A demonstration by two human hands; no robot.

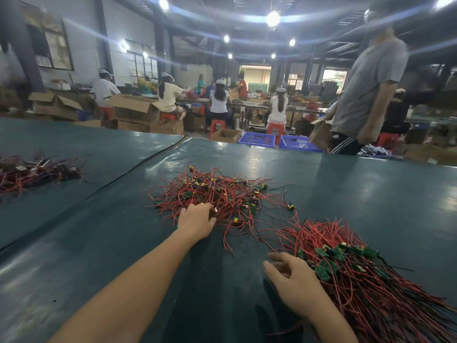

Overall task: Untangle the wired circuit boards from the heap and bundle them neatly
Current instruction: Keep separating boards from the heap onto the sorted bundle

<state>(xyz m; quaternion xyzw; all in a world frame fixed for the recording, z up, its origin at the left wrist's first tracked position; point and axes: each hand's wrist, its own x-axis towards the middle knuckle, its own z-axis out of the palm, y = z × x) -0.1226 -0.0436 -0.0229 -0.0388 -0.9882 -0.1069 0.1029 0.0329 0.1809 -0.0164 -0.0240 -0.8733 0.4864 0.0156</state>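
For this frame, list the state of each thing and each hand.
Heap: tangled, spread loose on the table.
Bundle: wires roughly aligned, boards grouped; no tie visible.
Far pile: gathered at the table's left, blurred.
Left hand: fingers curled into the heap's near edge.
Right hand: relaxed, against the bundle's left side, gripping nothing.

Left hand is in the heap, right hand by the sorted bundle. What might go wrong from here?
1. The left hand reaches into the tangled heap. A hard pull may drag several boards along or strain the thin red wires.
2. Loose strands trail from the heap towards the sorted bundle and may snag on it and tangle it.
3. The right hand lies open at the bundle's edge without gripping it, so a tug could fan the bundle out.
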